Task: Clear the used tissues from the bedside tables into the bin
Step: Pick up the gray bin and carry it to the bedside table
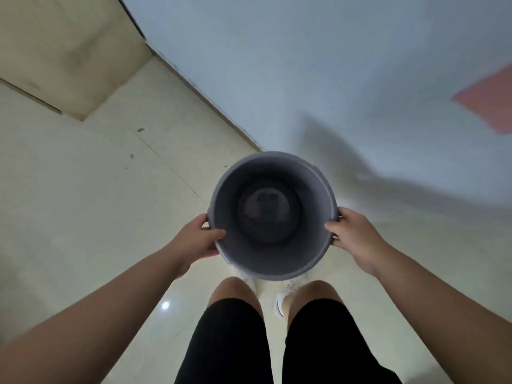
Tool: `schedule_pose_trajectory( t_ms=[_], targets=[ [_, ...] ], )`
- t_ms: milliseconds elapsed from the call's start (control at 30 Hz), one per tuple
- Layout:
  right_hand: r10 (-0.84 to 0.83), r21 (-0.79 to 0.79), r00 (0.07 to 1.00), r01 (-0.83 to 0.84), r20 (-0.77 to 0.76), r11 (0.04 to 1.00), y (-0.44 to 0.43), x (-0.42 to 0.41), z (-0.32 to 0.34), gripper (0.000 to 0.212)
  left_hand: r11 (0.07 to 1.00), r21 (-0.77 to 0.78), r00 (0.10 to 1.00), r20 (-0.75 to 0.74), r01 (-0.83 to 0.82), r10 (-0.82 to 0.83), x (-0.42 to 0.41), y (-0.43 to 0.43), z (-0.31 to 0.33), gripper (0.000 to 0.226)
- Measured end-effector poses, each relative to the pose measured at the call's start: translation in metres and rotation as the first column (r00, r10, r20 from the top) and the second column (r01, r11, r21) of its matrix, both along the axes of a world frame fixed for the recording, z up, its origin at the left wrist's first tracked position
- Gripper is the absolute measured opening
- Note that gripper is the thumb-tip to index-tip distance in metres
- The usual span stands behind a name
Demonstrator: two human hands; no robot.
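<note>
A round grey bin [273,261] is seen from straight above, in front of my knees. Its inside looks dark and holds nothing that I can make out. My left hand [198,238] grips the rim on the left, thumb over the inner edge. My right hand [353,235] grips the rim on the right in the same way. No tissues and no bedside tables are in view.
Pale floor tiles [97,203] spread to the left and below. A light blue sheet covers a bed [332,79] at the upper right, with a red patch [490,98] near its right edge. A beige wall [69,51] stands at the upper left. My legs and white shoes are below the bin.
</note>
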State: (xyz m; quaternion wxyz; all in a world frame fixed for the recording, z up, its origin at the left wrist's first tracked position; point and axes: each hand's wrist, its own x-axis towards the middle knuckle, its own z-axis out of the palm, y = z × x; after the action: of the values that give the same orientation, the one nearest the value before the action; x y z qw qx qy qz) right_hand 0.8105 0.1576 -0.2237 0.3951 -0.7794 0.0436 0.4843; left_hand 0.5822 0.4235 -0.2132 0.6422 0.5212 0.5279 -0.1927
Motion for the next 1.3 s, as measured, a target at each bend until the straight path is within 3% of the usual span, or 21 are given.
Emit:
schedule_pose_trajectory(
  t_ms=[167,333,567,967,1300],
  targets=[
    [0.206,-0.017,0.975,-0.205,0.086,0.979,0.025,-0.027,0.168,0.031,0.992,0.040,0.991,0.065,-0.119,0.116,-0.072,-0.001,0.163,0.039],
    [0.391,0.004,0.910,-0.395,0.134,0.919,0.046,-0.052,0.241,0.024,0.954,0.081,0.954,0.109,-0.289,0.279,-0.131,-0.030,0.232,0.037],
    [0.574,0.063,0.805,-0.587,0.146,0.807,0.093,-0.111,0.266,0.033,0.855,0.129,0.861,0.159,-0.503,0.483,-0.224,-0.047,0.257,0.040],
    [0.826,0.010,0.507,-0.854,0.246,0.521,0.244,-0.269,0.296,0.030,0.637,0.133,0.650,0.216,-0.759,0.729,-0.400,-0.020,0.248,0.038],
    [0.882,0.031,0.414,-0.908,0.223,0.418,0.380,-0.321,0.289,0.031,0.557,0.104,0.566,0.207,-0.824,0.798,-0.458,0.081,0.255,0.034]
  ],
)
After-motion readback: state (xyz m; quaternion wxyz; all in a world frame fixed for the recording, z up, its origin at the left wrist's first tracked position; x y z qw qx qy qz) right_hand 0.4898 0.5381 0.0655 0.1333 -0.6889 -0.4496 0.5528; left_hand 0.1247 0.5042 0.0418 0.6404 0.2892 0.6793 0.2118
